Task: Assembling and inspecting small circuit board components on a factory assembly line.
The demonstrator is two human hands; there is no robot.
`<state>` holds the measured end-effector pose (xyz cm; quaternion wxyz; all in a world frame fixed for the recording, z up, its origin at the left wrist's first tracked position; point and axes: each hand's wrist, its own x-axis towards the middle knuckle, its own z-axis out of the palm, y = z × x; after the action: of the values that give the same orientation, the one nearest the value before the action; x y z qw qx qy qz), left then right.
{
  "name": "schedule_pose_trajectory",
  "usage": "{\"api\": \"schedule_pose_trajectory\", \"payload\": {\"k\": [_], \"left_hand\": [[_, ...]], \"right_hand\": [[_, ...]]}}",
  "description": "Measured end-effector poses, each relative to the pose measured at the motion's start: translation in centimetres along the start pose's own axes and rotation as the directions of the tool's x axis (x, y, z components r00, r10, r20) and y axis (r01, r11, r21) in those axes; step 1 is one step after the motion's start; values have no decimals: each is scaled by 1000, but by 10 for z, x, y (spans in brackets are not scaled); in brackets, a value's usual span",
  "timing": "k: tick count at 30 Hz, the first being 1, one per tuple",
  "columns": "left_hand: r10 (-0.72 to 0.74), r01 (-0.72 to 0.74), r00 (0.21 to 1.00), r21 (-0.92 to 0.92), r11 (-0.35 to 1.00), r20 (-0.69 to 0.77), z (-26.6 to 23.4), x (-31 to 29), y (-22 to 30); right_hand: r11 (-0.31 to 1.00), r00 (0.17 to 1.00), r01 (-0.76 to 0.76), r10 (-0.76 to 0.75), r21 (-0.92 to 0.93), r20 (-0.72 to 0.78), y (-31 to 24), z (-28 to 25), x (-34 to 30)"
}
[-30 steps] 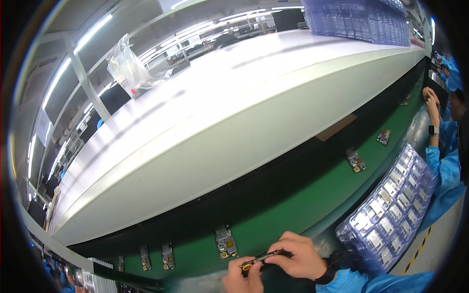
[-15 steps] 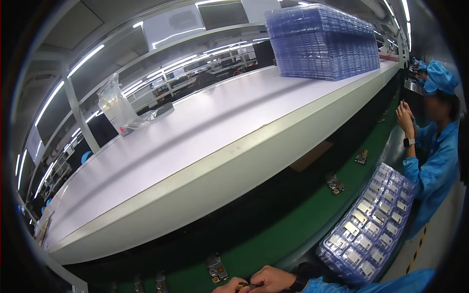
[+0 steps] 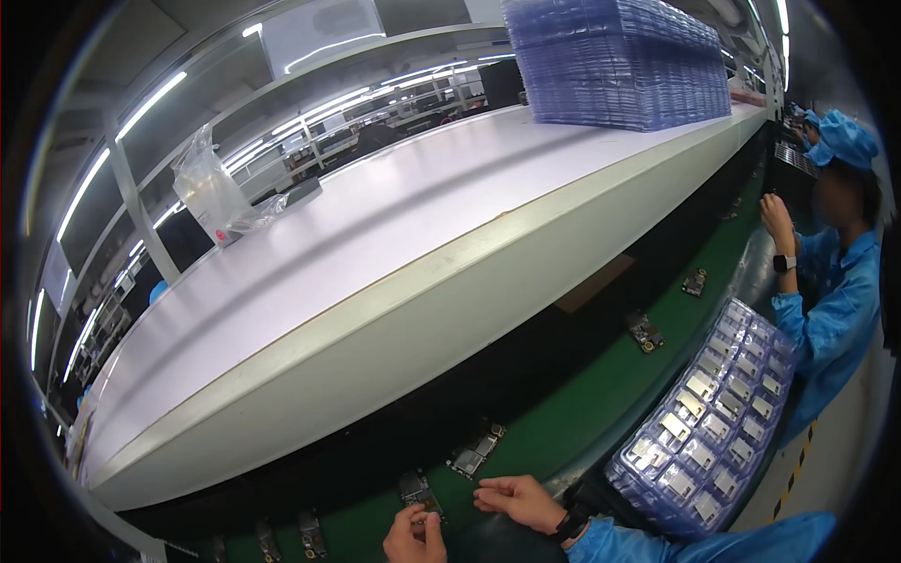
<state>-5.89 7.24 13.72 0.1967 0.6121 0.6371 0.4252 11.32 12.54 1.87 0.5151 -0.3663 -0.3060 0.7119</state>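
Observation:
Both my hands are low in the picture, at the near edge of a green conveyor belt (image 3: 554, 422). My right hand (image 3: 523, 503) wears a dark wristband and points left, fingers loosely extended and empty. Just beyond its fingertips lies a small circuit board (image 3: 476, 452) with a round gold part at one end. My left hand (image 3: 415, 539) has its thumb and fingers apart, with no object visible in it. Its fingertips overlap the near end of another circuit board (image 3: 416, 488); whether they touch it I cannot tell.
Several more boards lie along the belt, including a board (image 3: 645, 331) toward the right. A clear blister tray (image 3: 690, 441) of pale metal-like pieces stands right. A white shelf (image 3: 375, 375) runs behind, bearing stacked plastic trays (image 3: 619, 70) and a plastic bag (image 3: 206, 188). A co-worker (image 3: 831, 272) is at right.
My hands, together around a small dark item before, have come apart. A circuit board now lies on the belt beyond my right hand. The view has shifted slightly; the co-worker's hands moved.

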Motion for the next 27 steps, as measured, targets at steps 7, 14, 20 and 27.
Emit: {"api": "schedule_pose_trajectory", "payload": {"k": [7,14,20,27], "left_hand": [[57,-60,997,58,996,55,25,-6,-13],[121,-123,988,23,992,93,19,-20,36],[158,-178,981,-187,966,-116,5,-33,57],[-26,26,1000,-416,909,7,-19,-39,60]], "right_hand": [[969,985,64,-23,-237,171,-3,-5,-4],[850,970,242,-203,-469,132,-20,11,-20],[675,786,602,-594,-426,169,-80,73,-89],[-22,389,773,-774,-635,500,-145,61,-215]]}}
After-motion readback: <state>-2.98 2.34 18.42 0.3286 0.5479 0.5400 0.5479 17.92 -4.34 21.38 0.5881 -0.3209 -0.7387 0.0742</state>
